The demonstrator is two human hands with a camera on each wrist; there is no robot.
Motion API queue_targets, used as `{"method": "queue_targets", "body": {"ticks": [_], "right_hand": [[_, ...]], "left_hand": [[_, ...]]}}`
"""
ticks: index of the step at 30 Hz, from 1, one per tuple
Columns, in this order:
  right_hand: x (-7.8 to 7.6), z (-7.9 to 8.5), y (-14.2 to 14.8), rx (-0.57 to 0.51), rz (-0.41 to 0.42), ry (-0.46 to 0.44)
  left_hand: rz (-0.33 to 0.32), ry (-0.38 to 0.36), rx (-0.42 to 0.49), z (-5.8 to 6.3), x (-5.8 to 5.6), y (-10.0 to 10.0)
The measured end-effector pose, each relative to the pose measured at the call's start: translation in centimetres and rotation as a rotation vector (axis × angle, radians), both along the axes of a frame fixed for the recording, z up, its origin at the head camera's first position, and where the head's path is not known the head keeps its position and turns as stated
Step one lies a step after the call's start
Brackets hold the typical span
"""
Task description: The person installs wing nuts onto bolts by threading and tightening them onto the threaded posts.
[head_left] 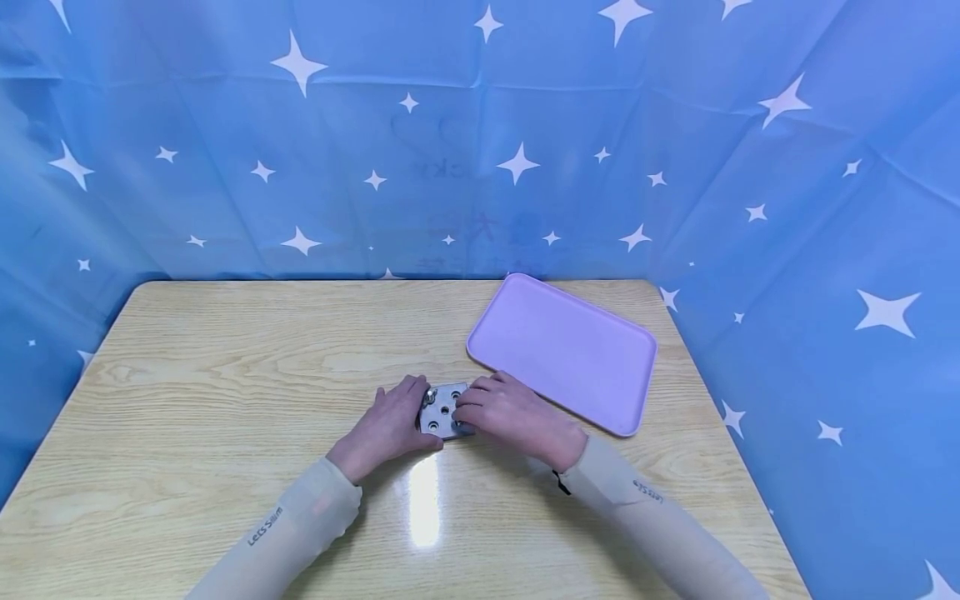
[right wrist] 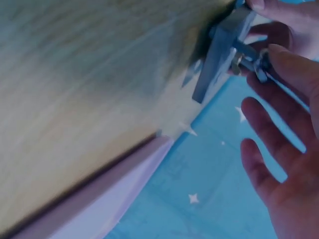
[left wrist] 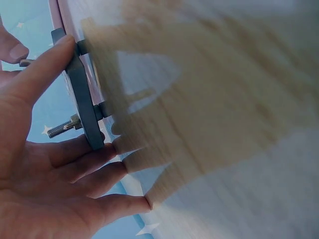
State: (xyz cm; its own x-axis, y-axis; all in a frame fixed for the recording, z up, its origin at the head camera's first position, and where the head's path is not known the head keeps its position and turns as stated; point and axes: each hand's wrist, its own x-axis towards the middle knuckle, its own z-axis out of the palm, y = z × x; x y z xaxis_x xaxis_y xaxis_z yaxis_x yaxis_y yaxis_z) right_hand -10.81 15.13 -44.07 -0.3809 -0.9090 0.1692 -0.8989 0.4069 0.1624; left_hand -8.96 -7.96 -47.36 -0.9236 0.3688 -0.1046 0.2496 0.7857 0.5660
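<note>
A square grey metal plate [head_left: 448,423] with several holes lies low over the wooden table, held up on short bolt heads [left wrist: 102,109] beneath it. My left hand [head_left: 390,423] grips the plate by opposite edges, thumb on the near side and fingertips on the far side. On the plate's left part a threaded bolt [left wrist: 61,129] stands up with a nut [left wrist: 75,121] around it. My right hand [head_left: 510,414] pinches a small metal fastener [right wrist: 261,67] between thumb and index finger, at a bolt on the plate's right side. Fingers partly hide that fastener, so its exact kind cannot be told.
A purple tray [head_left: 570,350] lies at an angle to the right, just beyond my right hand. The wooden table [head_left: 247,375] ends at a blue star-patterned curtain [head_left: 450,125] behind and at the sides.
</note>
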Motion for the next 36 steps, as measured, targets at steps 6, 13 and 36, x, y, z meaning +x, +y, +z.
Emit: {"method": "queue_targets", "body": {"ticks": [6,13,36], "right_hand": [[0.3,-1.2,-1.0,-0.117,-0.083,0.008],[0.8,-1.7,-1.6,-0.196,-0.158,-0.051],[0.6,0.6,0.2,0.105,0.028,-0.023]], "left_hand": [[0.004,-0.009,0.000,0.1,0.0,0.0],[-0.005,0.013,-0.003,0.1,0.1,0.1],[-0.001,-0.011,0.014,0.2,0.1,0.0]]}}
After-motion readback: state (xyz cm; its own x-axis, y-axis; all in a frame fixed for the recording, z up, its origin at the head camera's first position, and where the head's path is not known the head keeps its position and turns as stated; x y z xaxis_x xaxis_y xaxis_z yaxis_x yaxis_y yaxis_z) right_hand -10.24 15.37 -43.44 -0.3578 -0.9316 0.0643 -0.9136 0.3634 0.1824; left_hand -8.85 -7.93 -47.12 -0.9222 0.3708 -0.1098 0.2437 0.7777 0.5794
